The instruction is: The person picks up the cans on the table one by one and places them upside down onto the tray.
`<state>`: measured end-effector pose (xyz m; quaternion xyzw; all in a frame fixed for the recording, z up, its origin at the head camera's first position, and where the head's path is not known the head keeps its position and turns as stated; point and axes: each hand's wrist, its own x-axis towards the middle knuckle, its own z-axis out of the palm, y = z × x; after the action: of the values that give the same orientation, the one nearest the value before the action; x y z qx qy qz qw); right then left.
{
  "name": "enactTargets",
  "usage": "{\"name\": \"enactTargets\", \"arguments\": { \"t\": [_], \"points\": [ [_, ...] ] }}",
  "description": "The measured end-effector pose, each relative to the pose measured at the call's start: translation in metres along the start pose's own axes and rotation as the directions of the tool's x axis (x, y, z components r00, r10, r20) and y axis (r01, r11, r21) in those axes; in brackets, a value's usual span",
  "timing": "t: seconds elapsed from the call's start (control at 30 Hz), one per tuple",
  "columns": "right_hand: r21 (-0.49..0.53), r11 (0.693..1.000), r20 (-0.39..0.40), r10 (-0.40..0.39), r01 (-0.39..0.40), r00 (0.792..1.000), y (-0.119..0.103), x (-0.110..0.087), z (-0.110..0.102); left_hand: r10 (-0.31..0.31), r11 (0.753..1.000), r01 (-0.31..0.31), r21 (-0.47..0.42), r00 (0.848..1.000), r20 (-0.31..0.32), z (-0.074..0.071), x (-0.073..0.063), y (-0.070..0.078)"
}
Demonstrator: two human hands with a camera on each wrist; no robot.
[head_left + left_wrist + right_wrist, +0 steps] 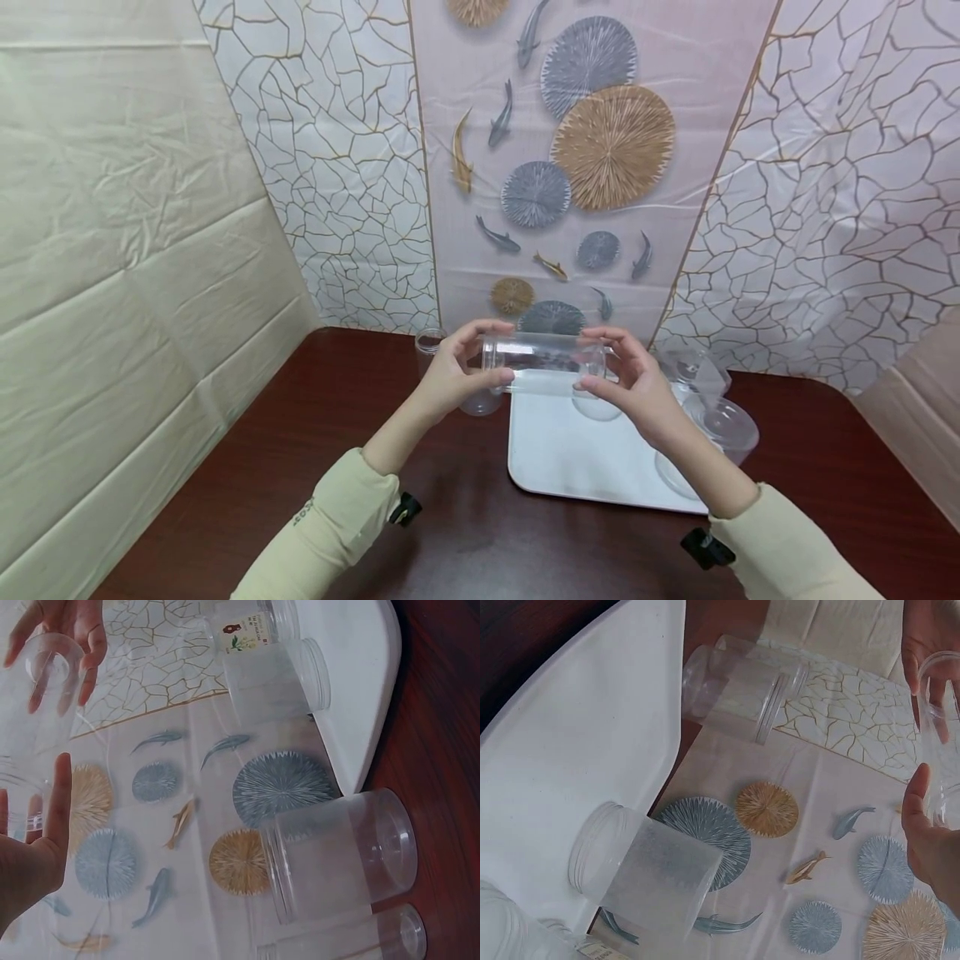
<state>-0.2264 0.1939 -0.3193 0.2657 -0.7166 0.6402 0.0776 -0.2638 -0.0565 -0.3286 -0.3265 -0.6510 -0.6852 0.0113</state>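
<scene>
A clear plastic jar (543, 364) lies sideways in the air between both hands, above the back of the table. At its threaded mouth end, my left hand (453, 372) grips it, thumb below and fingers above. My right hand (636, 385) holds the opposite, base end in the same way. The left wrist view shows the jar's rounded base (52, 671) beside the right hand (84, 626). Nothing shows inside the jar. Below and behind it, a similar clear jar (656, 866) stands mouth down on a white tray (573, 475).
More clear jars (731, 429) stand on the tray's right part, one bearing a printed label (246, 631). Left of the tray, a wide jar (337, 851) and a slimmer jar (371, 937) stand mouth up on the dark red-brown table (315, 433). A patterned cloth (480, 275) hangs behind.
</scene>
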Motion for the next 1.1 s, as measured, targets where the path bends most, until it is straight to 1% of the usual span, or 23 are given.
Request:
{"name": "enactTargets", "arguments": {
  "t": [0.1, 0.17, 0.3, 0.4, 0.5, 0.6, 0.73, 0.9, 1.1],
  "points": [
    [-0.007, 1.000, 0.002, -0.017, 0.017, 1.000, 0.000, 0.000, -0.002, -0.006, 1.000, 0.006, 0.015, 1.000, -0.004, -0.002, -0.001, -0.001],
    [-0.008, 1.000, -0.004, -0.015, 0.015, 1.000, 0.000, 0.000, -0.003, -0.017, 1.000, 0.018, 0.020, 1.000, -0.024, -0.004, -0.002, 0.000],
    [0.025, 1.000, -0.018, 0.001, -0.001, 1.000, 0.000, 0.000, -0.008, -0.030, 0.999, 0.031, 0.014, 0.998, -0.061, -0.008, -0.004, -0.001],
    [0.032, 0.999, -0.024, 0.013, -0.012, 1.000, 0.002, -0.001, -0.013, -0.032, 0.999, 0.032, -0.004, 0.998, -0.050, -0.010, -0.005, -0.004],
    [0.009, 1.000, -0.022, 0.028, -0.028, 0.999, 0.005, -0.002, -0.018, -0.039, 0.999, 0.038, -0.014, 0.999, -0.024, -0.012, -0.008, -0.008],
    [-0.035, 0.999, -0.014, 0.041, -0.042, 0.999, 0.006, -0.004, -0.021, -0.041, 0.999, 0.041, -0.014, 0.999, -0.003, -0.014, -0.010, -0.011],
    [-0.121, 0.991, -0.014, 0.063, -0.064, 0.998, 0.007, -0.006, -0.025, -0.041, 0.999, 0.041, 0.007, 0.999, 0.004, -0.016, -0.011, -0.015],
    [-0.255, 0.960, -0.032, 0.110, -0.114, 0.993, 0.007, -0.006, -0.028, -0.057, 0.998, 0.057, 0.041, 0.998, -0.006, -0.019, -0.013, -0.019],
    [-0.354, 0.922, -0.054, 0.145, -0.155, 0.988, 0.007, -0.005, -0.029, -0.077, 0.993, 0.077, 0.092, 0.997, -0.003, -0.025, -0.020, -0.022]
  ]
}}
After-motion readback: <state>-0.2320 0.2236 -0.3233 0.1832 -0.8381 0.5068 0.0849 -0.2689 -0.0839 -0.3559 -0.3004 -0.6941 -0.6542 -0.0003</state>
